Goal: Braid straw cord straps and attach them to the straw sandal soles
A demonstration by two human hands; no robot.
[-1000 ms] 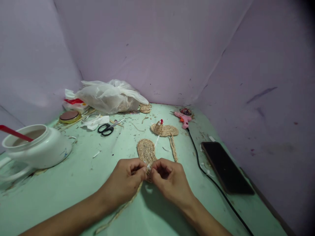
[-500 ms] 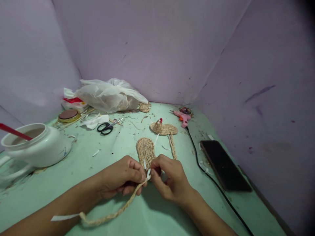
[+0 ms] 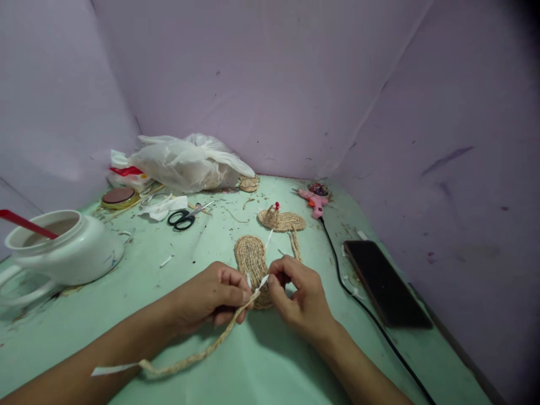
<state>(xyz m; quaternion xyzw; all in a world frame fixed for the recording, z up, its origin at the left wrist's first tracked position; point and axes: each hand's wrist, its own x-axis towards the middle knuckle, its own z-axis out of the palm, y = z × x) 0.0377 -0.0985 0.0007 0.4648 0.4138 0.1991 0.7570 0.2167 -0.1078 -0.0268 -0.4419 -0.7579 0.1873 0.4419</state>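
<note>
Two containers sit at the left of the green worktop (image 3: 126,315): a white ceramic pot (image 3: 63,250), open at the top with a red stick (image 3: 26,223) leaning out of it and brownish contents that cannot be made out, and further off a low round tin (image 3: 119,197) with a brown lid. Behind the tin lies a crumpled clear plastic bag (image 3: 189,163), bulging, its contents unclear. Black-handled scissors (image 3: 185,217) lie just near of the bag, among white paper scraps.

At the near centre the left hand (image 3: 213,295) is closed around a braided straw cord (image 3: 198,354), pinching it near its upper end; the cord trails down and to the left across the worktop and ends in a white strip (image 3: 112,369). Just beside it, the right hand (image 3: 301,295) pinches a small white strip (image 3: 262,281) at the cord's tip between thumb and forefinger. Both hands work right over the near end of an oval woven straw sole (image 3: 252,261), which lies flat on the worktop. Beyond it sits a second woven piece (image 3: 282,219) with a red bead on top.

Further right a pink glue gun (image 3: 313,201) rests near the far wall, its black cable (image 3: 363,306) running toward the near edge past a dark phone (image 3: 386,284) lying face up. Pale lilac walls (image 3: 274,84), scuffed and marked, enclose the worktop on three sides.
</note>
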